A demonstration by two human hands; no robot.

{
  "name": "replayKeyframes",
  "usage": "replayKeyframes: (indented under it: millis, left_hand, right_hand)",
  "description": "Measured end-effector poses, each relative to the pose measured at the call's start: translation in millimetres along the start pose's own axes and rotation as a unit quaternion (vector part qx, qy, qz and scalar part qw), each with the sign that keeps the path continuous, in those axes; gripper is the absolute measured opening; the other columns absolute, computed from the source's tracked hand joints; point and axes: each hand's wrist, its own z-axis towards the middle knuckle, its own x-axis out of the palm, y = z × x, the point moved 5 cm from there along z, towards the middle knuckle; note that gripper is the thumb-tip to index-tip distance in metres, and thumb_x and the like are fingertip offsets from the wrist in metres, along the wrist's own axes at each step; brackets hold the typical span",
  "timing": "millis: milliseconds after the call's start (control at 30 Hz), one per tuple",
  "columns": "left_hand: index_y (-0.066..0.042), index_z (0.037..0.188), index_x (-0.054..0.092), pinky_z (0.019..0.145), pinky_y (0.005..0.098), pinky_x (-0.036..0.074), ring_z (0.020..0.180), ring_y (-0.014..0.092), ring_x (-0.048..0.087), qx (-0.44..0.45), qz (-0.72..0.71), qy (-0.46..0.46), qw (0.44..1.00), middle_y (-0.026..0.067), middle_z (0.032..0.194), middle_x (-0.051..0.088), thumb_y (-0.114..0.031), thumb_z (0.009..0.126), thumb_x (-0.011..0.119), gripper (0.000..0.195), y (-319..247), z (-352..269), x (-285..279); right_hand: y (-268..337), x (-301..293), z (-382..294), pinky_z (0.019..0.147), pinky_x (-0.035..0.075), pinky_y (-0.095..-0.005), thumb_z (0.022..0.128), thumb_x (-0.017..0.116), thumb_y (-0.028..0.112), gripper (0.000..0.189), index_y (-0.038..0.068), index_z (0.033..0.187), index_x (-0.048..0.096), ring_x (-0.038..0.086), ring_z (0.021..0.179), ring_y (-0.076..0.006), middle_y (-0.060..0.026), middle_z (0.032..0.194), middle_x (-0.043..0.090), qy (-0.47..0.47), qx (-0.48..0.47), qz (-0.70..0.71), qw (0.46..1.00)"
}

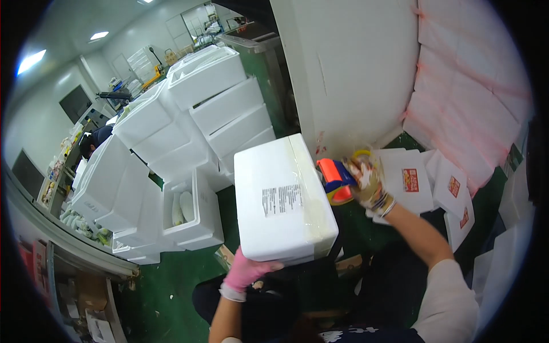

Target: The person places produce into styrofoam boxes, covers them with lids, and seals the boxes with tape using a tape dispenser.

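Observation:
A white styrofoam box point(253, 193) is tilted up in front of me. It bears a printed label point(282, 200), and clear packing tape point(315, 201) runs along its right edge. My left hand point(246, 272), in a pink glove, grips the box's near bottom edge. To the right of the box, my right hand point(366, 182), in a stained glove, holds an orange and blue tape dispenser point(336, 180). The dispenser's head is close to the box's right side; whether it touches cannot be told. A roll of tape shows at the dispenser.
Stacked styrofoam boxes point(223, 111) rise on the left, one holding pale long vegetables point(184, 208). Styrofoam lids point(407, 193) with red labels lie at right on the green floor point(180, 291). Wrapped white blocks point(463, 98) stand behind them. Another person point(96, 139) bends beyond the left stacks.

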Motion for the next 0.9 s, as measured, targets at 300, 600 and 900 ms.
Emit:
replayKeyframes:
  millis: [300,600,900]
  left_hand:
    - [0.005,0.109,0.062,0.080,0.0304,0.053,0.091,0.016,0.064,0.077,0.001,-0.068,0.995,0.0091,0.099,0.069,-0.020,0.069,0.089,0.055,-33.2,34.2,-23.7]
    - [0.003,0.116,0.061,0.091,0.0367,0.048,0.103,0.026,0.063,0.223,0.259,-0.103,0.934,0.0157,0.112,0.065,-0.025,0.076,0.073,0.051,-132.1,-13.9,-39.8]
    - [0.002,0.131,0.049,0.105,0.0468,0.035,0.127,0.037,0.046,0.315,0.511,0.169,0.781,0.0206,0.135,0.051,-0.010,0.089,0.052,0.044,-153.7,59.1,103.2]
  right_hand:
    - [17.1,-3.6,13.4,0.097,0.043,-0.0470,0.066,0.063,-0.002,0.063,0.002,0.129,0.052,0.051,0.115,-0.0426,-0.0216,0.123,0.056,-0.034,0.099,0.085,0.991]
    - [43.9,-6.0,-31.5,0.095,0.043,-0.0483,0.070,0.063,0.007,0.068,0.004,0.135,0.046,0.050,0.115,-0.0399,-0.0203,0.127,0.051,-0.017,0.104,0.050,0.993]
    - [68.4,-21.1,-38.8,0.097,0.043,-0.0494,0.067,0.062,0.003,0.064,0.000,0.130,0.050,0.051,0.112,-0.0425,-0.0199,0.124,0.054,-0.070,0.123,0.082,0.987]
